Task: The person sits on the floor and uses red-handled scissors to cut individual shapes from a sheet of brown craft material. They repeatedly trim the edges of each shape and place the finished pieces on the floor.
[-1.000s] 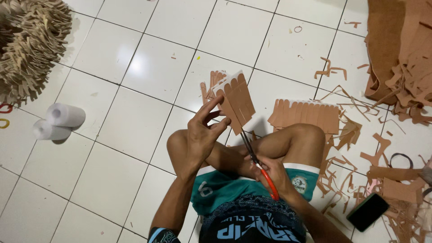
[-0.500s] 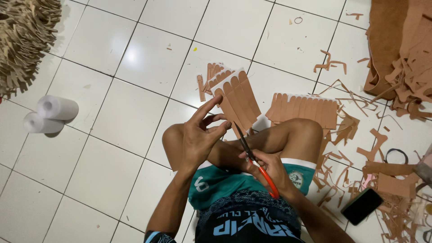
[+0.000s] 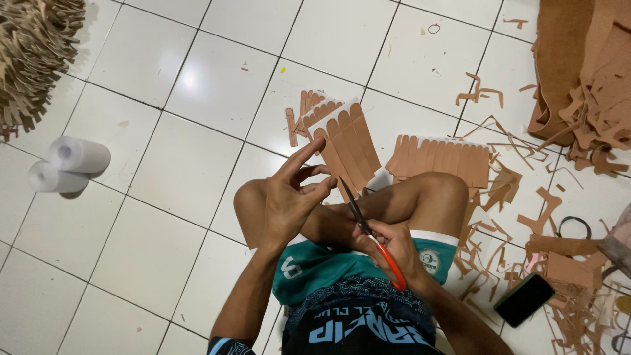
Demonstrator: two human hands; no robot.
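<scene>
My left hand [image 3: 289, 200] pinches the lower end of a brown fringed sheet piece [image 3: 351, 144], holding it up above my knees. My right hand [image 3: 388, 246] grips red-handled scissors [image 3: 371, 233], their dark blades pointing up toward the bottom edge of that piece. I sit cross-legged on a white tiled floor [image 3: 177, 171], both hands over my legs.
More cut fringed pieces lie on the floor ahead [image 3: 309, 108] and to the right [image 3: 440, 158]. Brown scraps [image 3: 526, 223] litter the right side beside a dark phone [image 3: 524, 300]. A brown sheet heap [image 3: 585, 72] sits top right, two white rolls [image 3: 66, 164] left, a fringe pile [image 3: 33, 52] top left.
The held piece and my left hand have shifted slightly down and toward me; the scissors stay close under the piece's lower edge.
</scene>
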